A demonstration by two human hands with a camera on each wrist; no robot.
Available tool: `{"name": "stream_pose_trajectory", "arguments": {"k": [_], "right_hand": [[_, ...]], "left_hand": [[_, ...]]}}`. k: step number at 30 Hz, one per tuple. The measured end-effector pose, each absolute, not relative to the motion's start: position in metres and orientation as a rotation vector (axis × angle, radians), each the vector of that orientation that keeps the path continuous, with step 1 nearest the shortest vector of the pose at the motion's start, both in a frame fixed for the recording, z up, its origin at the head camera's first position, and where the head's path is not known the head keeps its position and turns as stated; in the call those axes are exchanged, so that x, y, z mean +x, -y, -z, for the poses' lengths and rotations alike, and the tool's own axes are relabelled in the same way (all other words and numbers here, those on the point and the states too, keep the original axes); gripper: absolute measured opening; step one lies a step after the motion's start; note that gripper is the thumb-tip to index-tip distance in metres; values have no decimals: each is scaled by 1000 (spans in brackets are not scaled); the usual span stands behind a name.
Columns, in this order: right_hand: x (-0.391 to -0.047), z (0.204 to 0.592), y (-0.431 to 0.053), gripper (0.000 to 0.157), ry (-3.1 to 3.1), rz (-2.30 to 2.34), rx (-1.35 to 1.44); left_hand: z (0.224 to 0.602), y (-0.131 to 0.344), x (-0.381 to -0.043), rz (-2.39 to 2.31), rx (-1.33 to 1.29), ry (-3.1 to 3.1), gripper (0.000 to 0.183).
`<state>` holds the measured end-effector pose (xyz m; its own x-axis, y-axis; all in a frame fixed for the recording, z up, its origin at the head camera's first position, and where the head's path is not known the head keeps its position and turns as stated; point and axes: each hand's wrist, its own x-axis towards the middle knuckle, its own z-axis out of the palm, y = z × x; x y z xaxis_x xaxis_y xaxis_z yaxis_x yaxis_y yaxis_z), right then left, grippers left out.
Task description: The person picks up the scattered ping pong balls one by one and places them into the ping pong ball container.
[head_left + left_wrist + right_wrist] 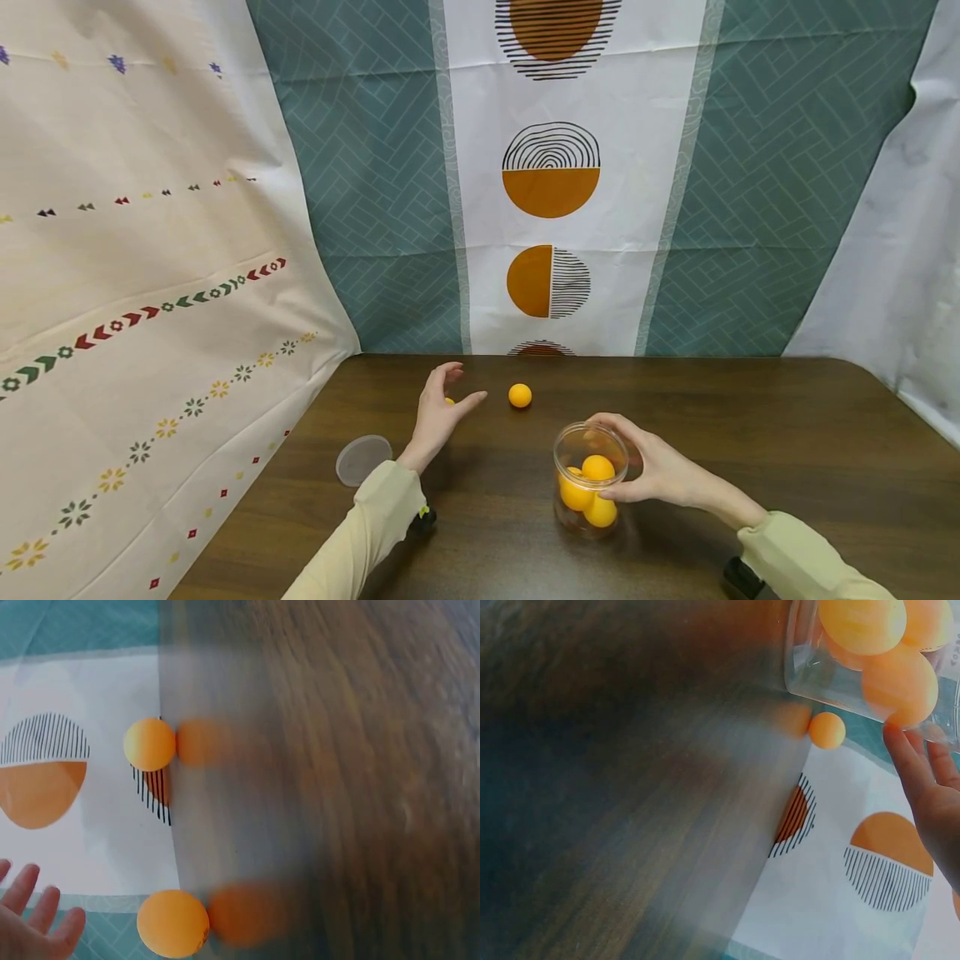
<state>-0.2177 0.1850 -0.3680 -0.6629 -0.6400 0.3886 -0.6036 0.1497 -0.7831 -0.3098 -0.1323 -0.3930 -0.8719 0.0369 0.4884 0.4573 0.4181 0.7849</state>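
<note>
My right hand (660, 471) grips the clear plastic jar (564, 521) near its rim, thumb on the near side and fingers round the far side. Several orange ping-pong balls (597, 467) lie inside the jar, which stands upright on the table; the right wrist view shows the balls (900, 684) through its wall. At the left, my left hand (437, 417) reaches forward with thumb and fingers spread apart, holding nothing. Just behind it is an orange ball (450, 401), mostly hidden by the hand. Another orange ball (520, 396) rests farther right, near the table's back.
A round translucent lid (363, 460) lies flat on the dark wooden table (750, 433), left of my left forearm. Patterned cloth (375, 167) hangs along the table's back edge, and a pale cloth (150, 333) with printed motifs hangs at the left side.
</note>
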Motion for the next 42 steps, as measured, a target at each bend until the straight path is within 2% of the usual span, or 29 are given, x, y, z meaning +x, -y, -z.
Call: {"name": "stream_pose_trajectory", "arguments": {"k": [17,26,42], "right_hand": [[-220,371,-186,67,-2322,1591,-1274],[-236,394,-193,73,-2345,1577,-1254],[-236,393,-193,72,-2316,1586,-1275]], "left_hand": [[404,148,-323,1402,-262,2228,49],[406,152,-325,1376,-176,2298,51],[415,156,-330,1332,-25,2407,53]]}}
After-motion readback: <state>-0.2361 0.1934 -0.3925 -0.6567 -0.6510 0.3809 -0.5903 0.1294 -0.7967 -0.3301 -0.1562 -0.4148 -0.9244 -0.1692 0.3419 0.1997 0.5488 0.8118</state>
